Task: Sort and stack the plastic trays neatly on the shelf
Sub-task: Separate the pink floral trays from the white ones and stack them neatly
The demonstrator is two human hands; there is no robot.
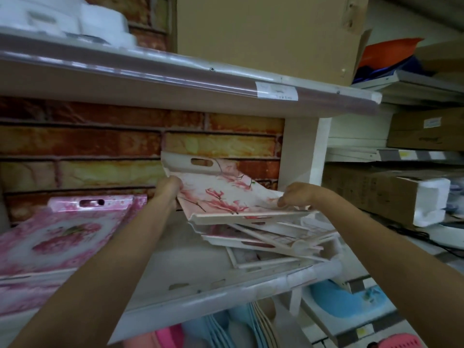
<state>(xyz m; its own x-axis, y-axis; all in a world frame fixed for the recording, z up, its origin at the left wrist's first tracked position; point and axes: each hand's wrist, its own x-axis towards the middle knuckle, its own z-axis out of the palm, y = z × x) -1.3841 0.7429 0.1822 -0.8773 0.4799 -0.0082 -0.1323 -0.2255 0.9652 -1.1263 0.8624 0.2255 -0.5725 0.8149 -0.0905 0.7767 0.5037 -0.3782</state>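
A white plastic tray with pink blossom print [216, 189] is tilted up above a messy pile of similar trays [271, 242] on the white shelf [190, 270]. My left hand [167, 188] grips the tray's left edge. My right hand [297, 194] grips its right front corner, fingers curled over the rim. The tray's far end with a slot handle points toward the brick-patterned back wall. A stack of pink rose-print trays [60, 234] lies at the left of the same shelf, apart from my hands.
The upper shelf [190, 81] overhangs close above and carries a cardboard box [266, 33]. A white upright post [303, 149] stands right of the pile. Blue and pink plastic items [226, 330] sit below. Boxes fill the shelves at right [376, 192].
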